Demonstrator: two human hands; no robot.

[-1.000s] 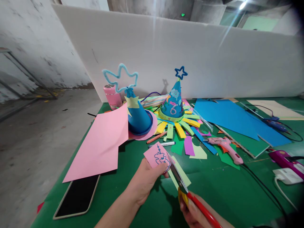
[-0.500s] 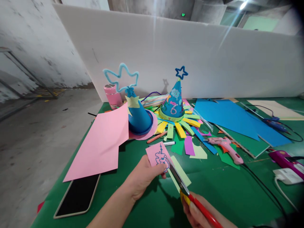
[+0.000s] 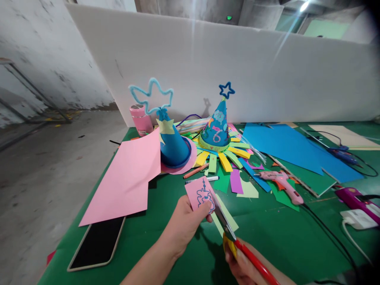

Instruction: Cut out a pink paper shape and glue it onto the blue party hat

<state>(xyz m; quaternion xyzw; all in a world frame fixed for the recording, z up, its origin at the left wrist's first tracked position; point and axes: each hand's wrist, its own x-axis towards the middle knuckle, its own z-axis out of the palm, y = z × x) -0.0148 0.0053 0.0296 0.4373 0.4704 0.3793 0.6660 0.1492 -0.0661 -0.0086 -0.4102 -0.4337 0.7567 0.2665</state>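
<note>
My left hand (image 3: 188,217) pinches a small pink paper piece (image 3: 196,190) with a blue line drawing on it, thumb over the drawing's lower part. Red and yellow scissors (image 3: 228,230) are in my right hand (image 3: 245,263), their blades at the right edge of the pink piece. Below the blades a pale green strip (image 3: 230,215) lies on the green table. Behind my hands stand a blue cone hat (image 3: 173,148) with a pale star and pink brim, and a decorated blue cone hat (image 3: 216,128) with a yellow and green fringe.
Large pink paper (image 3: 127,178) partly covers a phone (image 3: 97,245) at the left. A pink glue gun (image 3: 283,184), blue sheets (image 3: 285,142), paper scraps and a purple device (image 3: 356,202) lie at the right. A pink bottle (image 3: 141,120) stands behind, before a white board (image 3: 222,71).
My left hand and the pink piece have shifted slightly right. The scissors have moved slightly left, and their blades remain beside the piece's right edge.
</note>
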